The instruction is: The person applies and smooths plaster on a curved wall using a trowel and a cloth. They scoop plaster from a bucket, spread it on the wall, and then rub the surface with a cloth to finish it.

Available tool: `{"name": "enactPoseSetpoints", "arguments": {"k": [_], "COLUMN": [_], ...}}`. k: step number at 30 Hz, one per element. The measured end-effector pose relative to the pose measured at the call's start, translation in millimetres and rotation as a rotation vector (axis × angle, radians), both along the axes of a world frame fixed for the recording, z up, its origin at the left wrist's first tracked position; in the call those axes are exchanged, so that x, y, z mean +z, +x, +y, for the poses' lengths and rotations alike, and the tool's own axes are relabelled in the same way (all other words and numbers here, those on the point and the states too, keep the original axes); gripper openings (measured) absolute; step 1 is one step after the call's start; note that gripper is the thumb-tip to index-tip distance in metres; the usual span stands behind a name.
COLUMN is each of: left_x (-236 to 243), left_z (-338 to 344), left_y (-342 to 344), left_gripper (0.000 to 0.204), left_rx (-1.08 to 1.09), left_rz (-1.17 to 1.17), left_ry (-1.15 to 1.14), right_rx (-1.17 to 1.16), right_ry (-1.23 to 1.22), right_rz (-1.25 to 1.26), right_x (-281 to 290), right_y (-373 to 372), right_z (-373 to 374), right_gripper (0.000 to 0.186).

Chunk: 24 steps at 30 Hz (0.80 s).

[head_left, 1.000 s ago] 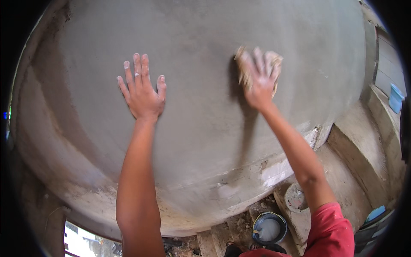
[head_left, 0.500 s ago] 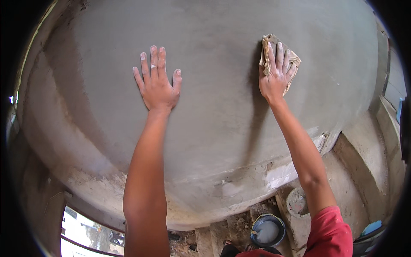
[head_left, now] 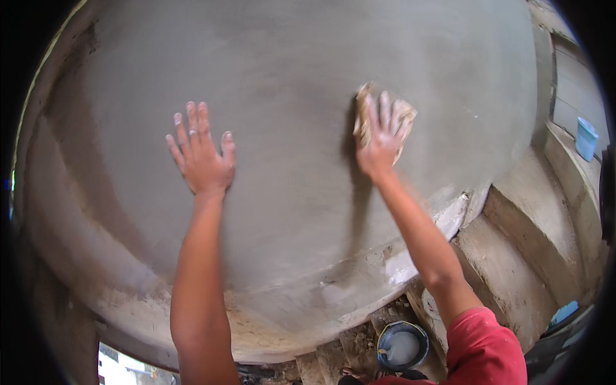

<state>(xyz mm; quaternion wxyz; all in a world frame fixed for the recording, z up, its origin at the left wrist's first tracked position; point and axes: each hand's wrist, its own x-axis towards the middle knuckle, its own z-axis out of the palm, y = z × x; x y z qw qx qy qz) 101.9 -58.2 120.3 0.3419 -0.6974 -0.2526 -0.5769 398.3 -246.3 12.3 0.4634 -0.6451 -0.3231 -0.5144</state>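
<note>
My left hand (head_left: pixel 204 160) lies flat on a smooth grey plastered wall (head_left: pixel 289 128), fingers extended, with nothing in it. There is pale dust on its fingertips. Farther right, my right hand (head_left: pixel 383 142) presses a crumpled tan piece of cloth or paper (head_left: pixel 405 110) against the wall. Its fingers are spread over the piece, which shows on both sides of them; whether the thumb grips it is hidden. A dark shadow falls along the wall beside my right forearm.
A dark bucket (head_left: pixel 423 343) of cloudy grey liquid stands below, near my feet. Concrete steps (head_left: pixel 507 266) rise along the right, with a light blue plastic container (head_left: pixel 586 139) on a ledge. A rough, lighter band (head_left: pixel 269 321) edges the wall's bottom.
The view has shifted, showing more of the steps and the blue container. My right hand has slid downward on the wall with the tan piece; my left hand seems to keep its place.
</note>
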Motion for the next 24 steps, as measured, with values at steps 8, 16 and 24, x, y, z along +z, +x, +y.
{"name": "enactPoseSetpoints", "arguments": {"k": [8, 16, 24], "left_x": [2.4, -0.4, 3.6], "left_z": [-4.8, -6.7, -10.7], "left_y": [-7.6, 2.5, 0.4], "left_gripper": [0.080, 0.081, 0.081], "left_rx": [0.007, -0.010, 0.003], "left_rz": [0.005, 0.008, 0.008], "left_ry": [0.029, 0.036, 0.029], "right_rx": [0.062, 0.071, -0.015], "right_ry": [0.041, -0.089, 0.195], "right_rz": [0.031, -0.100, 0.136], "right_x": [-22.2, -109.7, 13.9], "right_y": [5.5, -11.5, 26.6], "right_z": [-0.6, 12.6, -7.1], "right_gripper": [0.071, 0.079, 0.081]}}
